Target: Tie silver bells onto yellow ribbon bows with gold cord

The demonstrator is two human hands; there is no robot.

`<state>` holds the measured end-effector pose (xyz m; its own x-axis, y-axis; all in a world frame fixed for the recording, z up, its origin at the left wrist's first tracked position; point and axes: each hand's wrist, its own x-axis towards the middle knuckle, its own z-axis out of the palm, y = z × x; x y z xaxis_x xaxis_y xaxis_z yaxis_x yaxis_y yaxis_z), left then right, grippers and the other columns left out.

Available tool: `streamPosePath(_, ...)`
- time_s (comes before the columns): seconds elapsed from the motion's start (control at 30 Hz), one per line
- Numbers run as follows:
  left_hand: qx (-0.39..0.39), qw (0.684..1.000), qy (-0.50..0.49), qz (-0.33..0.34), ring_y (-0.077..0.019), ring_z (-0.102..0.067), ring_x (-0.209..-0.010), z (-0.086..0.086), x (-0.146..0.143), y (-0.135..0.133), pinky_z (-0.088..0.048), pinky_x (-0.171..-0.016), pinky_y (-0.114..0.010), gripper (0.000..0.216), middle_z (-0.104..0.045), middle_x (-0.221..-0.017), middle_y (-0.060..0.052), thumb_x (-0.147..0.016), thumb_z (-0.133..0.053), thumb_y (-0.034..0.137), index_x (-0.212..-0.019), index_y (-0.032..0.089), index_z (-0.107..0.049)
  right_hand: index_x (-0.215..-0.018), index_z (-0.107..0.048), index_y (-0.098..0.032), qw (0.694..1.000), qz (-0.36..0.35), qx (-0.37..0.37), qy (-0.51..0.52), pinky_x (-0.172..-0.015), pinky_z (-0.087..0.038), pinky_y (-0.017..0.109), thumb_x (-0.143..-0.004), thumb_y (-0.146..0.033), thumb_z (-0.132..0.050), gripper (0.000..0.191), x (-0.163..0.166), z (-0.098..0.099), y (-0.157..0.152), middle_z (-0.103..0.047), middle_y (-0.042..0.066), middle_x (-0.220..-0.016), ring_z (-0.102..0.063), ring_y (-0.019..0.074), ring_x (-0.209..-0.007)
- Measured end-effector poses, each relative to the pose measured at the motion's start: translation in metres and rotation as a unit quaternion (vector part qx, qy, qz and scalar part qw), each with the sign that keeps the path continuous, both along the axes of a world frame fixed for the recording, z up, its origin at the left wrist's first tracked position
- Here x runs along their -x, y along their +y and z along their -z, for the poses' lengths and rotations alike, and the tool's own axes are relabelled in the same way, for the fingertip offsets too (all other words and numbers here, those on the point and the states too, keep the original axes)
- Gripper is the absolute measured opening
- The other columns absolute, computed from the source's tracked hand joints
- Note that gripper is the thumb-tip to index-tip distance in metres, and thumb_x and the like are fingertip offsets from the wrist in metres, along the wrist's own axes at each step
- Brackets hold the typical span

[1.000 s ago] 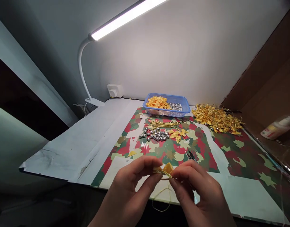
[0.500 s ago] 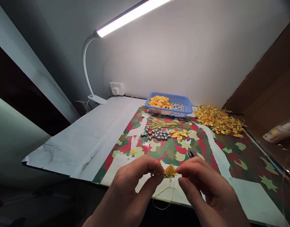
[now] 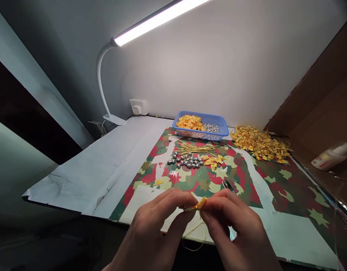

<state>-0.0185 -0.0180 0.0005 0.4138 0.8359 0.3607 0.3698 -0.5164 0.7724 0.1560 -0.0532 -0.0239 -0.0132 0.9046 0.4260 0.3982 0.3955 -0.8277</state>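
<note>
Close to the table's front edge, a small yellow ribbon bow (image 3: pixel 201 203) is pinched between both hands, partly hidden by fingertips. My left hand (image 3: pixel 162 222) is closed, thumb and forefinger gripping the bow's left side with a thin gold cord. My right hand (image 3: pixel 235 222) closes its thumb and forefinger on the right side. A loop of thin yellowish cord (image 3: pixel 193 250) hangs below the fingers. Beyond the hands lie shiny silver beads (image 3: pixel 190 162), several yellow bows (image 3: pixel 213 162) and a bundle of gold cords (image 3: pixel 196 148).
A blue basket (image 3: pixel 225 130) at the back holds yellow bows and small silver beads. To its right is a heap of corded bows (image 3: pixel 260 143). A dark pointed tool (image 3: pixel 227 185) lies beyond my right hand. A lamp (image 3: pixel 100 71) and a white bottle (image 3: pixel 331 156) flank the work area.
My right hand has moved left and closed its thumb and finger on the bow, which is now more covered and tilted. My left hand keeps its pinch.
</note>
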Motion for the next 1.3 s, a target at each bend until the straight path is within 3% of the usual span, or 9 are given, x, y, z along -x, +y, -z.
streamPosePath(0.17, -0.023, 0.999, -0.017, 0.030, -0.0126, -0.068, -0.077, 0.002, -0.001, 0.001, -0.054, -0.071, -0.020, 0.032, -0.069, -0.093, 0.003, -0.094, -0.055, 0.002, -0.108, 0.030, -0.062, -0.104, -0.056, -0.023, 0.969, 0.087, -0.124, -0.197, -0.051, -0.044, 0.023, -0.102, -0.010, -0.045, 0.018, 0.003, 0.000, -0.004, -0.058, 0.002, -0.083, -0.055, 0.0108, -0.057)
streamPosePath(0.37, -0.006, 0.996, 0.041, 0.084, -0.0138, -0.062, -0.074, -0.006, 0.000, 0.002, -0.051, -0.067, -0.023, 0.031, -0.063, -0.090, -0.001, -0.096, -0.042, 0.002, -0.102, 0.024, -0.062, -0.089, -0.058, -0.020, 0.934, 0.078, -0.170, -0.304, -0.054, -0.044, 0.026, -0.100, -0.006, -0.038, 0.026, -0.004, -0.016, -0.003, -0.063, 0.006, -0.086, -0.061, 0.0134, -0.065)
streamPosePath(0.43, 0.009, 0.995, 0.045, 0.093, -0.0139, -0.062, -0.074, -0.008, 0.002, 0.004, -0.050, -0.066, -0.023, 0.028, -0.062, -0.090, 0.000, -0.098, -0.042, 0.004, -0.102, 0.024, -0.061, -0.095, -0.058, -0.020, 0.942, 0.051, -0.163, -0.290, -0.055, -0.043, 0.026, -0.099, -0.005, -0.041, 0.024, -0.007, -0.016, 0.000, -0.060, 0.004, -0.084, -0.057, 0.0131, -0.065)
streamPosePath(0.57, 0.054, 0.995, 0.006, 0.085, -0.0134, -0.062, -0.075, -0.006, 0.004, 0.007, -0.050, -0.069, -0.024, 0.024, -0.062, -0.090, 0.001, -0.100, -0.043, 0.010, -0.100, 0.025, -0.061, -0.099, -0.056, -0.022, 0.986, -0.021, -0.080, -0.144, -0.060, -0.047, 0.022, -0.097, -0.006, -0.048, 0.019, -0.011, -0.009, 0.005, -0.056, 0.001, -0.089, -0.055, 0.0109, -0.069)
streamPosePath(0.7, 0.057, 0.993, -0.039, 0.097, -0.0127, -0.064, -0.081, -0.001, 0.004, 0.006, -0.051, -0.075, -0.022, 0.028, -0.064, -0.093, 0.002, -0.099, -0.044, 0.006, -0.103, 0.027, -0.062, -0.097, -0.057, -0.022, 0.997, -0.052, -0.041, -0.050, -0.066, -0.049, 0.022, -0.097, -0.007, -0.051, 0.017, -0.011, -0.007, 0.007, -0.057, 0.000, -0.091, -0.057, 0.0101, -0.074)
streamPosePath(0.87, 0.043, 0.998, 0.014, 0.053, -0.0148, -0.067, -0.086, -0.004, 0.005, 0.007, -0.053, -0.080, -0.024, 0.021, -0.069, -0.094, 0.003, -0.096, -0.054, 0.008, -0.100, 0.028, -0.060, -0.091, -0.057, -0.021, 0.997, -0.042, -0.047, -0.055, -0.062, -0.046, 0.023, -0.095, -0.005, -0.052, 0.018, -0.013, -0.011, 0.008, -0.056, -0.001, -0.085, -0.056, 0.0105, -0.072)
streamPosePath(1.07, 0.045, 0.998, 0.025, 0.019, -0.0144, -0.067, -0.077, -0.008, 0.001, 0.009, -0.053, -0.074, -0.023, 0.018, -0.069, -0.084, 0.004, -0.088, -0.064, 0.008, -0.087, 0.026, -0.061, -0.094, -0.057, -0.021, 0.996, -0.055, -0.047, -0.058, -0.065, -0.048, 0.023, -0.094, -0.003, -0.052, 0.019, -0.015, -0.008, 0.008, -0.057, -0.001, -0.088, -0.059, 0.0109, -0.075)
streamPosePath(1.3, 0.192, 0.977, -0.093, 0.019, -0.0160, -0.072, -0.087, -0.012, 0.000, 0.006, -0.058, -0.082, -0.022, 0.014, -0.073, -0.088, 0.005, -0.088, -0.069, 0.015, -0.093, 0.028, -0.068, -0.098, -0.057, -0.022, 0.995, -0.070, -0.048, -0.056, -0.067, -0.048, 0.022, -0.097, -0.003, -0.050, 0.020, -0.019, -0.007, 0.008, -0.057, 0.000, -0.092, -0.059, 0.0103, -0.078)
